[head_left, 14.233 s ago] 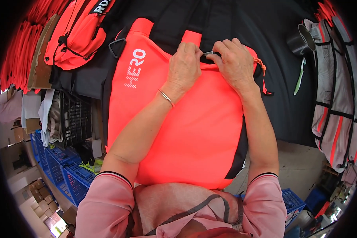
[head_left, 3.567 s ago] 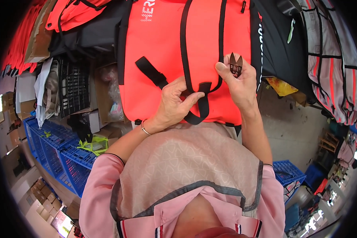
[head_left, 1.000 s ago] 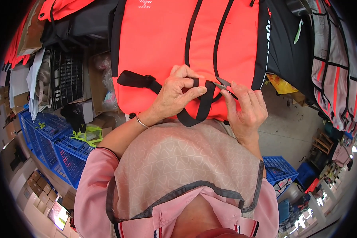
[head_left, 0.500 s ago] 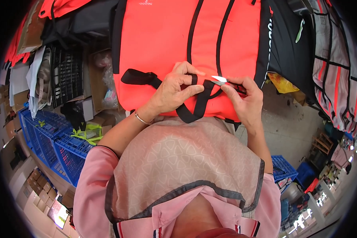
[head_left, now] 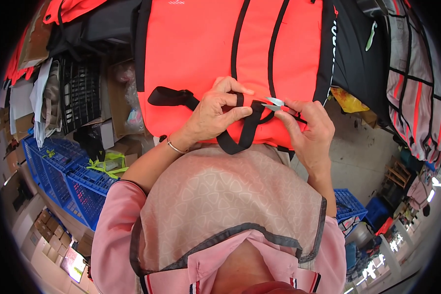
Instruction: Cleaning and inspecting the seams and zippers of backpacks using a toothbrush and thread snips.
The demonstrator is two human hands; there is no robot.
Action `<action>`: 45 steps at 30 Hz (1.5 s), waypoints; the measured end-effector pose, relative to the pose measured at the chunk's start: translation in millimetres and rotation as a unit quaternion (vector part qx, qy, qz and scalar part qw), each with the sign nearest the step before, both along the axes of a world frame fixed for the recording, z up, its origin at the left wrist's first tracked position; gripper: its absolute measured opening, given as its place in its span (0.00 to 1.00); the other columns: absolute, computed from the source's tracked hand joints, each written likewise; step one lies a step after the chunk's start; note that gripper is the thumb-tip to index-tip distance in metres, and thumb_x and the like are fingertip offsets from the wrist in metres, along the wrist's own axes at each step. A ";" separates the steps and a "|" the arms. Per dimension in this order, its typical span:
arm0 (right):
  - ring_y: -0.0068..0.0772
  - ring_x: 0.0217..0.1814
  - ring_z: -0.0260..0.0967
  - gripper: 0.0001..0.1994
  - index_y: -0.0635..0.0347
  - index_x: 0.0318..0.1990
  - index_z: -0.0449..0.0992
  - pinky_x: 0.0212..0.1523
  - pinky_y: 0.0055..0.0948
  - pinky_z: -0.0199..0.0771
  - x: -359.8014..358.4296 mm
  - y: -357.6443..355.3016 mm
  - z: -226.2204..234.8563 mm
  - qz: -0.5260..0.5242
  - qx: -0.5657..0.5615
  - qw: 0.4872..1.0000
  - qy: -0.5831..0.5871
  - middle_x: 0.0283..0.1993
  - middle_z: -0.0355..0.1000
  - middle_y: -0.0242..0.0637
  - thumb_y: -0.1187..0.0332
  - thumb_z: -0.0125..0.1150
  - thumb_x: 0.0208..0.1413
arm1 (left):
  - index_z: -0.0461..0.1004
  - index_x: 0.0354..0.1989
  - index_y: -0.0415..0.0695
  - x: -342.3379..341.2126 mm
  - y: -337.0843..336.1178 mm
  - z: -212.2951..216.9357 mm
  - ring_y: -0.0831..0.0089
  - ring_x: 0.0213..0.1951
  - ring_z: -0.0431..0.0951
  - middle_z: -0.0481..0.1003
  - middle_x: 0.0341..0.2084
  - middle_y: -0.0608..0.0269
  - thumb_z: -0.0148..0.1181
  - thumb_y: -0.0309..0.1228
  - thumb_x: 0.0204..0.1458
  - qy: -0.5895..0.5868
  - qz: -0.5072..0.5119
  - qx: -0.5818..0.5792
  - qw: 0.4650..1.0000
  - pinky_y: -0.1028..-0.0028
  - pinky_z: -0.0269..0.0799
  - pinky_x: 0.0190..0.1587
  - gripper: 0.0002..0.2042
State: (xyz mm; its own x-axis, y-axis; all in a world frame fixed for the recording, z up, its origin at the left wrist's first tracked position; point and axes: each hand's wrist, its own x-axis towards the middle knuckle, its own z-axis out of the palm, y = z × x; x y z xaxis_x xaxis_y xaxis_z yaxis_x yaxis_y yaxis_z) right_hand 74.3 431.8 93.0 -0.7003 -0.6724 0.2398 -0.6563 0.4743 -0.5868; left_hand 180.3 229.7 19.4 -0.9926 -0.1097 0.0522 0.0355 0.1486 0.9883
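A bright red-orange bag [head_left: 196, 44] with black side panels lies in front of me. My left hand [head_left: 211, 111] pinches a black webbing strap [head_left: 250, 131] near the bag's lower edge; the strap loops down below the fingers. In my right hand [head_left: 312, 128] is a pair of thread snips [head_left: 274, 104], their pale blades slightly apart and pointing left. The blade tips lie right beside the strap, near the left fingertips. Whether they touch a thread is too small to tell. Another black strap end [head_left: 167, 96] sticks out left of my left hand.
Blue plastic crates [head_left: 66, 181] stand at the left, with yellow-green ties [head_left: 110, 164] on them. A black crate [head_left: 81, 90] is behind. Black fabric [head_left: 357, 63] lies to the bag's right, beside hanging grey pieces with red and black trim [head_left: 411, 83]. Another blue crate [head_left: 349, 206] sits near my right elbow.
My right hand has shifted slightly right, and the snips' blades have drawn back a little and turned. The left hand keeps its hold on the strap.
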 end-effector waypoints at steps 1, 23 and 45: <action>0.30 0.28 0.71 0.11 0.58 0.33 0.80 0.27 0.28 0.70 0.9 -2.3 0.7 0.002 0.000 1.000 0.024 0.27 0.75 0.30 0.68 0.76 0.42 | 0.77 0.24 0.37 0.3 -0.4 -0.6 0.67 0.49 0.67 0.76 0.45 0.61 0.67 0.31 0.52 0.000 -0.002 -0.007 1.000 0.67 0.63 0.55 0.10; 0.34 0.24 0.64 0.10 0.61 0.30 0.78 0.27 0.31 0.65 -18.0 -42.6 -4.2 0.123 -0.092 0.988 0.014 0.23 0.65 0.34 0.80 0.67 0.35 | 0.78 0.43 0.35 -4.7 -10.9 2.5 0.73 0.50 0.68 0.73 0.49 0.61 0.47 0.28 0.63 -0.066 -0.059 0.140 0.986 0.74 0.63 0.55 0.12; 0.19 0.30 0.68 0.13 0.63 0.35 0.77 0.32 0.22 0.70 -8.2 -41.0 -21.5 -0.092 -0.112 0.947 -0.286 0.28 0.70 0.29 0.76 0.76 0.43 | 0.77 0.36 0.36 -5.6 11.1 8.8 0.77 0.40 0.71 0.74 0.30 0.62 0.68 0.36 0.53 -0.172 0.103 0.117 0.973 0.71 0.68 0.44 0.14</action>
